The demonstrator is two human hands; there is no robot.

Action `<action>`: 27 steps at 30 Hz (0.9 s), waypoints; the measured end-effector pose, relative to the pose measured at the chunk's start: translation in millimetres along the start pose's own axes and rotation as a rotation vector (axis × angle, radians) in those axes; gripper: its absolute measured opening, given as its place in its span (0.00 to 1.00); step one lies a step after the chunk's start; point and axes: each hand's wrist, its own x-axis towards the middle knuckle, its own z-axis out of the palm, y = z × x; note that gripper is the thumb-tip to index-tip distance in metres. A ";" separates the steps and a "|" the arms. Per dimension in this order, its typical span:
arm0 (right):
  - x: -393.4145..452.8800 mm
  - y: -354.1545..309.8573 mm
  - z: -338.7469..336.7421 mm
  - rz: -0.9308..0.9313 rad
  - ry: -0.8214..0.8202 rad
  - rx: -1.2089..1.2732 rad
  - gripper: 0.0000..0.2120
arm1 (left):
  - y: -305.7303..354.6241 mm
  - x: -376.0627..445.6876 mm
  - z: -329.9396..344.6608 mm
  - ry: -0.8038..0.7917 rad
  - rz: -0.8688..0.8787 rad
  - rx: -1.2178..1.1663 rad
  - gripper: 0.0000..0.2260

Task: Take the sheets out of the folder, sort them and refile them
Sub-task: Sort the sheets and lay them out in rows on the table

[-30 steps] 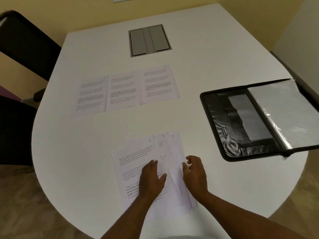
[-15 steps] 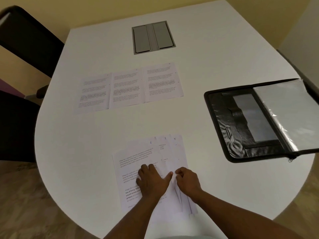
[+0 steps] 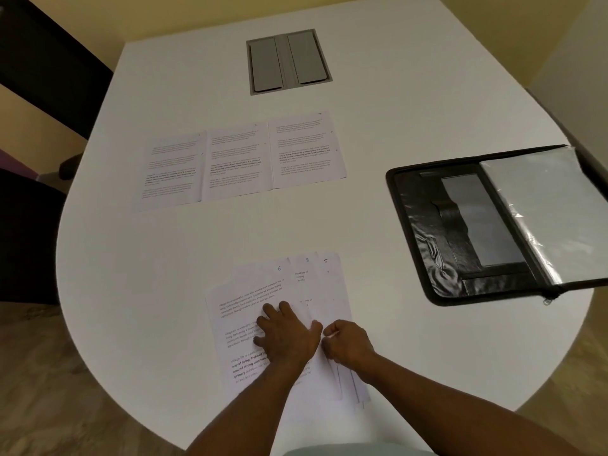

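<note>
The left hand [image 3: 285, 335] lies flat and spread on the fanned stack of sheets [image 3: 253, 311], pinning it. Touching its thumb side, the right hand [image 3: 348, 345] is curled, fingertips pinching at a sheet edge, though I cannot tell if it has one. Beyond the hands, three sorted sheets [image 3: 240, 162] lie in a row; the open folder [image 3: 460, 232] sits far off right. Two sheets may lift together if they cling.

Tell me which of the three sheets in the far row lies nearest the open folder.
The rightmost sheet; its right edge faces the folder, the other two lie further left.
</note>
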 end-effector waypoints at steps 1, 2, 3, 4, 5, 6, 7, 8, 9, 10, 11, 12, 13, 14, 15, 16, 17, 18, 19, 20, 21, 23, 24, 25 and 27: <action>-1.8 -0.7 1.7 0.012 -0.032 0.011 0.05 | 1.0 -0.3 -1.7 -0.007 -0.005 -0.012 0.34; -3.6 -1.4 3.1 0.009 -0.052 0.007 0.06 | 2.0 -0.5 -4.1 -0.014 -0.011 -0.029 0.32; -4.5 -2.0 4.2 -0.021 -0.065 -0.014 0.04 | 2.8 -0.6 -7.2 -0.025 -0.016 -0.053 0.30; -6.0 -3.6 4.4 -0.069 -0.075 -0.048 0.04 | 3.2 -0.5 -10.2 -0.040 -0.019 -0.079 0.27; -7.3 -5.0 4.6 -0.122 -0.084 -0.086 0.08 | 2.9 -0.4 -13.6 -0.055 -0.017 -0.106 0.24; -8.1 -5.8 5.2 -0.168 -0.090 -0.111 0.10 | 1.4 0.8 -15.4 -0.067 -0.008 -0.133 0.21; -8.1 -5.7 6.4 -0.209 -0.095 -0.117 0.10 | -1.2 1.2 -18.0 -0.070 0.010 -0.170 0.18; -8.1 -5.5 7.6 -0.238 -0.089 -0.108 0.09 | -5.0 1.6 -20.0 -0.058 0.035 -0.226 0.15; -7.2 -5.2 8.8 -0.258 -0.053 -0.106 0.08 | -9.8 2.2 -21.3 -0.033 0.063 -0.302 0.11; -6.1 -3.7 10.0 -0.259 0.016 -0.114 0.08 | -15.5 2.1 -22.5 -0.004 0.086 -0.381 0.09; -4.8 -2.0 10.5 -0.245 0.098 -0.118 0.08 | -21.7 1.2 -22.9 0.025 0.097 -0.435 0.08; -4.3 -0.8 10.0 -0.221 0.167 -0.113 0.11 | -28.7 -0.3 -23.2 0.053 0.104 -0.455 0.08; -4.1 0.4 9.5 -0.194 0.205 -0.103 0.15 | -35.8 -2.1 -22.0 0.078 0.122 -0.458 0.08; -3.6 1.7 9.3 -0.175 0.213 -0.097 0.18 | -42.6 -4.6 -19.5 0.097 0.151 -0.457 0.08; -2.5 2.3 9.4 -0.164 0.204 -0.097 0.21 | -48.2 -7.4 -17.2 0.111 0.185 -0.461 0.08; -1.2 2.2 9.9 -0.157 0.190 -0.100 0.23 | -52.3 -10.0 -15.3 0.112 0.210 -0.465 0.08; 0.3 1.6 10.5 -0.155 0.179 -0.099 0.24 | -54.5 -12.2 -14.5 0.112 0.223 -0.473 0.08; 1.6 0.7 11.5 -0.152 0.170 -0.092 0.24 | -54.9 -13.8 -14.7 0.115 0.223 -0.479 0.08; 3.0 -0.5 12.2 -0.145 0.166 -0.076 0.24 | -54.0 -14.4 -15.4 0.123 0.215 -0.480 0.07; 4.3 -1.6 12.6 -0.136 0.165 -0.054 0.23 | -52.0 -14.9 -17.1 0.130 0.202 -0.475 0.07; 5.7 -2.5 12.3 -0.128 0.159 -0.032 0.22 | -49.8 -14.4 -18.1 0.134 0.191 -0.469 0.06; 7.4 -4.7 10.3 -0.133 0.148 -0.012 0.16 | -45.0 -12.9 -19.8 0.137 0.180 -0.476 0.06; 7.8 -6.0 8.8 -0.139 0.145 -0.018 0.12 | -43.4 -11.8 -20.0 0.139 0.184 -0.482 0.06; 8.3 -7.5 7.5 -0.141 0.136 -0.027 0.09 | -42.2 -10.9 -20.1 0.142 0.191 -0.485 0.06; 8.8 -9.7 6.9 -0.152 0.118 -0.047 0.08 | -40.4 -10.1 -21.3 0.131 0.197 -0.479 0.05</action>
